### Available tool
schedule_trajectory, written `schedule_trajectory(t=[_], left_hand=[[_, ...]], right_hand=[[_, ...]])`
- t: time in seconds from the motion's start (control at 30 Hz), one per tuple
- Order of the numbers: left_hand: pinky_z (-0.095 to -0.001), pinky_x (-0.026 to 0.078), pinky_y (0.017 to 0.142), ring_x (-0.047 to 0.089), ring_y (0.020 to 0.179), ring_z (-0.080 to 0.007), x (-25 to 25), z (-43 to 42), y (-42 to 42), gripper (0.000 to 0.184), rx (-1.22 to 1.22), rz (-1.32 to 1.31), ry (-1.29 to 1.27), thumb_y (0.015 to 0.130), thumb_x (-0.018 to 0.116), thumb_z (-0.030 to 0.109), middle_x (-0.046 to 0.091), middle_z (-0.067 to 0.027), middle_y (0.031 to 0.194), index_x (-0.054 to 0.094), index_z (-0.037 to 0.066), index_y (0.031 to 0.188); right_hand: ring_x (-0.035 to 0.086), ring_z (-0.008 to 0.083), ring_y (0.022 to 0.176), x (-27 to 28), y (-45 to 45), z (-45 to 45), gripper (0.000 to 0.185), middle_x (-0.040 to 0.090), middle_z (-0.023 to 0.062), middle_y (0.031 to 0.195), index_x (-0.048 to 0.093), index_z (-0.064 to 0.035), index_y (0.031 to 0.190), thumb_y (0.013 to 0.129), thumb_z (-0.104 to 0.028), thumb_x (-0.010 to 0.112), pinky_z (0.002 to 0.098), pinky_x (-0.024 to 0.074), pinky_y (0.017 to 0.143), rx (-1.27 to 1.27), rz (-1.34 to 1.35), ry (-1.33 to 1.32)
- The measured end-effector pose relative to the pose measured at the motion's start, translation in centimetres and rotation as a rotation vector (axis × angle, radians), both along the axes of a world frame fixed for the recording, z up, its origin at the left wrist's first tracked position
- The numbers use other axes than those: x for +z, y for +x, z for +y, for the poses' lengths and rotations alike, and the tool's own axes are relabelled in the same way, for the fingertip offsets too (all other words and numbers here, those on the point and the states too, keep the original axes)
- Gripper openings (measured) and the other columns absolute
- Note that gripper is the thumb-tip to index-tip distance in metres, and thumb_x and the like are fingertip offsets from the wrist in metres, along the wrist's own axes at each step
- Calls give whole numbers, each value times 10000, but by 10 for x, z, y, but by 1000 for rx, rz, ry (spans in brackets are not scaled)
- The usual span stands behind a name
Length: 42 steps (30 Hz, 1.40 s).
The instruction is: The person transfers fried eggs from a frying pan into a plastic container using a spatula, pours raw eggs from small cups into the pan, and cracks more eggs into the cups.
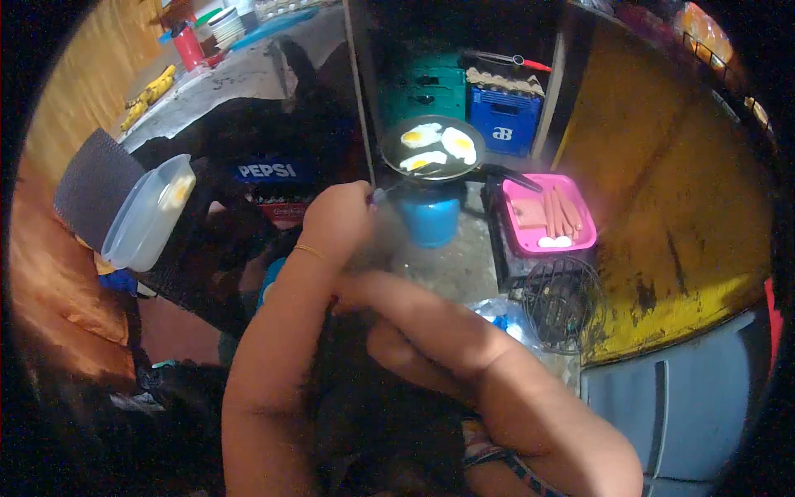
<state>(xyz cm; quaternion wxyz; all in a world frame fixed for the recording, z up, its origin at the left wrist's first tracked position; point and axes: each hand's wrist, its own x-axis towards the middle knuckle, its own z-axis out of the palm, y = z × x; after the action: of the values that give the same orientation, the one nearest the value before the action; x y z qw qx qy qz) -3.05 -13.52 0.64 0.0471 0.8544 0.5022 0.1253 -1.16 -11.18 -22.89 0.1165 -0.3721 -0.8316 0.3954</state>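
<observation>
My left hand [338,217] is closed beside the stove, left of the frying pan [431,172]. A small pale end of something shows at its fingers, too little to name. Three fried eggs [458,144] with yellow yolks lie in the pan. My right hand [352,290] is crossed behind my left forearm, which hides its fingers. The pan sits above a blue gas canister [432,222], its black handle pointing right. Right of the pan, a pink tray [590,240] holds hot dogs [563,214], a pinkish slice [528,214] and white eggs [555,242].
A clear plastic container [137,224] with egg inside stands at left. Bananas [149,95] and a red bottle [187,45] are on the counter behind. Green [424,89] and blue [503,124] crates stand behind the pan. A round wire rack [563,302] lies below the tray.
</observation>
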Motion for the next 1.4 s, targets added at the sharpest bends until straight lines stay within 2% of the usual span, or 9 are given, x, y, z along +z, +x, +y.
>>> schedule_trajectory(t=[0.13, 0.23, 0.6, 0.77, 0.87, 0.97, 1.1, 1.23, 1.4], left_hand=[[-510, 519, 882, 662, 992, -407, -2, 6, 3, 261, -5, 33, 31, 864, 697, 214, 705, -204, 1032, 705, 64, 1077], [-521, 531, 802, 673, 916, -417, -11, 12, 5, 165, -44, 23, 129, 866, 627, 192, 701, -218, 925, 701, 58, 928], [-514, 538, 797, 666, 940, -400, -27, 15, 5, 195, 51, 12, 180, 864, 618, 188, 683, -205, 983, 698, 80, 1006], [-496, 542, 790, 665, 934, -372, -5, 5, -6, 179, -19, 56, 227, 843, 640, 186, 685, -181, 966, 711, 112, 990], [-489, 544, 791, 665, 932, -361, 9, 6, -7, 169, -63, 131, 227, 831, 647, 179, 688, -170, 954, 718, 116, 971], [-488, 543, 793, 668, 925, -363, 10, 11, -3, 171, -81, 129, 211, 824, 650, 175, 690, -168, 946, 723, 115, 966], [-483, 545, 795, 671, 912, -370, -7, 17, 7, 180, -96, 71, 179, 826, 643, 171, 687, -175, 938, 728, 113, 974], [-478, 546, 797, 671, 916, -372, -27, 14, 30, 184, -82, -32, 175, 845, 633, 173, 678, -187, 944, 724, 116, 994], [-488, 541, 768, 667, 914, -370, -37, 19, 41, 172, -42, -150, 212, 861, 632, 158, 659, -178, 944, 701, 108, 1010]], right_hand=[[676, 312, 920, 3, 5, 0, 495, 717, 132, 1038, 605, -71, 1225, 836, -338, 757, 484, 526, 795, 19, -36, 4], [675, 313, 923, 7, 5, 1, 496, 717, 133, 1039, 605, -70, 1225, 836, -337, 757, 484, 526, 797, 30, -37, 9], [671, 318, 937, 9, 0, 0, 498, 717, 135, 1045, 605, -67, 1224, 834, -337, 759, 485, 523, 805, 45, -30, 18], [670, 320, 943, 18, 7, -11, 499, 717, 135, 1048, 605, -66, 1224, 834, -336, 760, 485, 521, 808, 24, -67, 105], [663, 327, 966, 16, 4, -1, 496, 715, 140, 1066, 609, -64, 1219, 833, -336, 761, 483, 517, 825, 37, -218, -4], [662, 337, 974, -2, 4, 6, 476, 709, 149, 1082, 621, -60, 1198, 834, -333, 761, 474, 515, 827, 41, -155, 48], [663, 326, 976, -105, -10, 34, 499, 704, 153, 1101, 602, -52, 1224, 840, -330, 756, 474, 518, 834, 8, 498, -169], [661, 326, 983, -44, -15, 31, 497, 703, 152, 1105, 605, -55, 1224, 841, -335, 753, 474, 517, 840, -126, 438, -122], [660, 327, 991, -18, -7, 28, 494, 702, 150, 1112, 609, -60, 1224, 842, -341, 749, 474, 516, 847, -148, 368, -107]])
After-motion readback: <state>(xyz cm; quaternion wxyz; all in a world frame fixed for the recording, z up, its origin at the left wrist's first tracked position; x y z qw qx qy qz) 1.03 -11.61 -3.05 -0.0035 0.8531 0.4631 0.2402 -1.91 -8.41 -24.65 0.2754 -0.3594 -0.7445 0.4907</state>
